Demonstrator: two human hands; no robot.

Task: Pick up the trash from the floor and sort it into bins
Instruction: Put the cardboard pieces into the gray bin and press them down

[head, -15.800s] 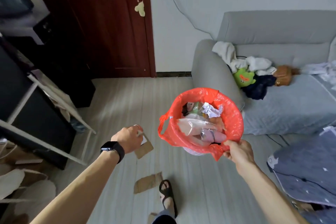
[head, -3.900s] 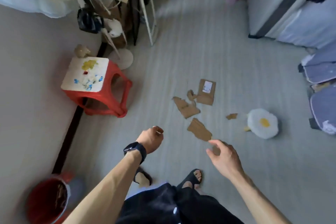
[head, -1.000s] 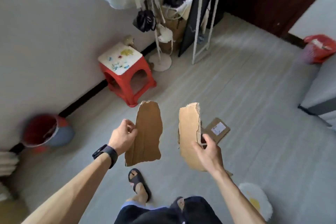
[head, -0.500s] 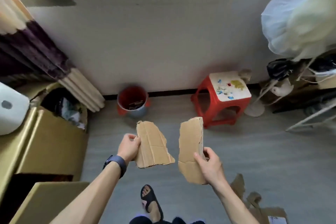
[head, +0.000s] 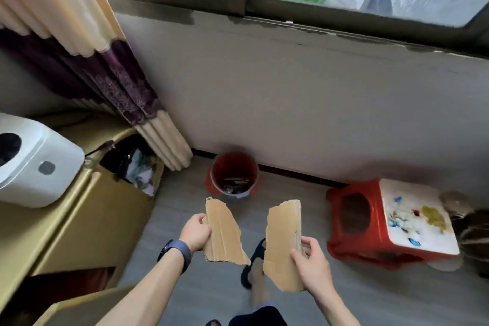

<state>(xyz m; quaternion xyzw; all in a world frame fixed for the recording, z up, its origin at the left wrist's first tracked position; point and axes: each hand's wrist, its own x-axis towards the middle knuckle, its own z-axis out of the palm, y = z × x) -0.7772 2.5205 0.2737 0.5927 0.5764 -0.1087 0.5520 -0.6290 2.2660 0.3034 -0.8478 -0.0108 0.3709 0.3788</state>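
Cardboard pieces sit one in each hand, held up just short of the red bin (head: 234, 173) by the wall. The left hand (head: 195, 233) pinches the left cardboard piece (head: 223, 235); the right hand (head: 313, 264) grips the right cardboard piece (head: 283, 241). A red stool (head: 370, 222) stands right of the bin.

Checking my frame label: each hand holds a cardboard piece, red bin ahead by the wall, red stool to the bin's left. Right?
Wrong side: the head view shows the red stool right of the red bin, not left. The rest stands: left hand grips the left cardboard piece, right hand the right cardboard piece, bin ahead by the wall.
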